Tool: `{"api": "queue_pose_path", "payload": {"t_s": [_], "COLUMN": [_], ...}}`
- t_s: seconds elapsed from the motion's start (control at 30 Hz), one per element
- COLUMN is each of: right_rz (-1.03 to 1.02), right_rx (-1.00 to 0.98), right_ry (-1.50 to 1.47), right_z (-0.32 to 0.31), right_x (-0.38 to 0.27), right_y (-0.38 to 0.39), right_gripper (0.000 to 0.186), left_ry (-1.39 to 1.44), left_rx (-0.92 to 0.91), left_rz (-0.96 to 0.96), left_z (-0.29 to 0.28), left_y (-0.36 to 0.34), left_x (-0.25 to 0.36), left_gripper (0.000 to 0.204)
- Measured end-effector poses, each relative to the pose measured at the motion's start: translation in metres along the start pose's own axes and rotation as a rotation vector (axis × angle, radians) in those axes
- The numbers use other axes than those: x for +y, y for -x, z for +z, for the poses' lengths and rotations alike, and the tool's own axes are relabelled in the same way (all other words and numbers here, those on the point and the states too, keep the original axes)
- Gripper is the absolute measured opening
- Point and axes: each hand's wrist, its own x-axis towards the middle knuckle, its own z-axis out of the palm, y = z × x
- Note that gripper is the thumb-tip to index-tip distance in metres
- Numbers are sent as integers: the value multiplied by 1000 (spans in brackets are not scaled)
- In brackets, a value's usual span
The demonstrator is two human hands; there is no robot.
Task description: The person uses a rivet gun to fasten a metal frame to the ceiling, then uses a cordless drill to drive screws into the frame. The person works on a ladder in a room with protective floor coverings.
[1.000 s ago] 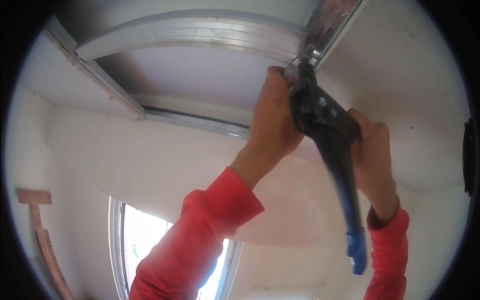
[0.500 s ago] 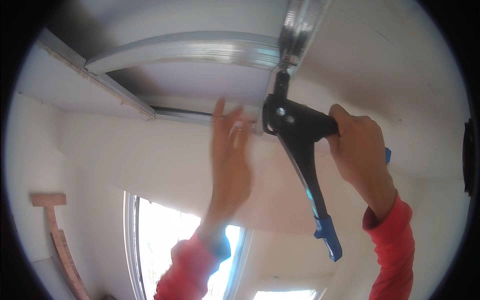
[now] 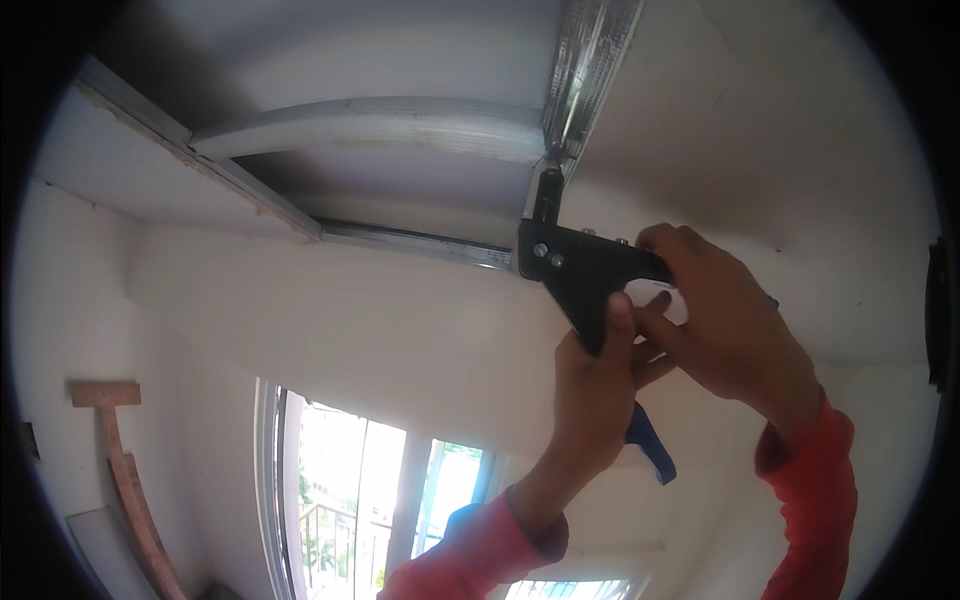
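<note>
- While both hands are raised overhead, a pale wall (image 3: 400,310) stretches behind and below them.
- Above and to the left of the hands, a bare metal cross channel (image 3: 370,125) bows through the fisheye view, ending at a shiny upright-looking channel (image 3: 590,80) directly above the left hand.
- Below and to the left of the left hand, a bright window (image 3: 340,450) shows a railing and greenery outside.
- Far left of both hands, a T-shaped wooden piece (image 3: 130,490) leans by the wall.
- Between the hands and the channels' corner sits a black lever hand riveter (image 3: 585,275).
- On its upper handle, the right hand (image 3: 735,325) is closed, its wrist in a red sleeve.
- Around its lower lever, the left hand (image 3: 595,395) is wrapped, thumb uppermost, close beside the right fingers.
- Just below the left hand's grasp, a blue grip end (image 3: 652,450) protrudes.
- Above the hands, the nosepiece (image 3: 548,195) points at the corner; I cannot tell whether it touches.
- Up-left of the hands, two bolt heads (image 3: 541,250) dot the body.
</note>
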Motion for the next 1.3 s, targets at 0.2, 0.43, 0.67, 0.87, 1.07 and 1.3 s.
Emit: {"api": "queue_pose_path", "payload": {"t_s": [0.2,0.43,0.67,0.87,1.07,1.3], "right_rz": [144,218,366,101,84,179], "right_rx": [143,23,-53,-197,-288,-322], "right_ry": [242,388,204,366,375,279], "right_z": [-32,-30,-48,-69,-69,-61], "right_x": [31,33,21,8,8,14], "right_y": [39,46,46,73,66,48], "right_gripper": [36,45,57,140,145,108], "left_ry": [32,324,442,433,377,301], "left_rx": [-69,-304,-313,-326,-251,-37], "left_rz": [-69,183,271,313,359,414], "left_z": [16,16,36,35,37,41], "left_y": [5,-11,-22,-31,-37,-50], "left_x": [-8,-8,-18,-32,-36,-25], "left_gripper": [78,78,43,33,30,24]}}
